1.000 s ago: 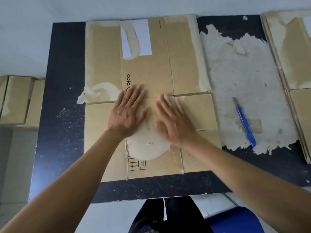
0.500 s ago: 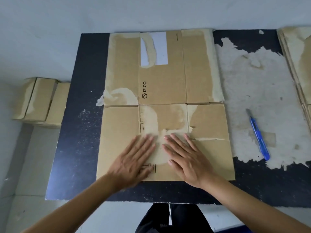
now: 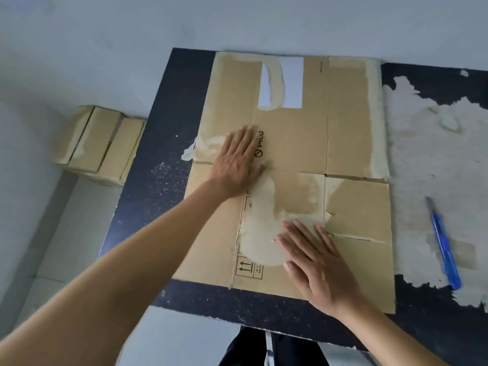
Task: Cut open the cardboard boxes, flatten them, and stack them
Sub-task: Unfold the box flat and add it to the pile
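Carton point(image 3: 351, 143): cut open, flat under both palms. Left hand point(image 3: 237, 162) and right hand point(image 3: 314, 262) press it, fingers straight, slightly spread. Cutter point(image 3: 445, 244) right of the right fingertips. Closed boxes point(image 3: 97, 143) left of the left fingers: uncut, and stacking judged pending.

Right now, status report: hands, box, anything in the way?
Both open, pressing down: left hand, right hand. Under them the flattened box, flat on the dark board. Nothing blocking; blue cutter lies apart, right.
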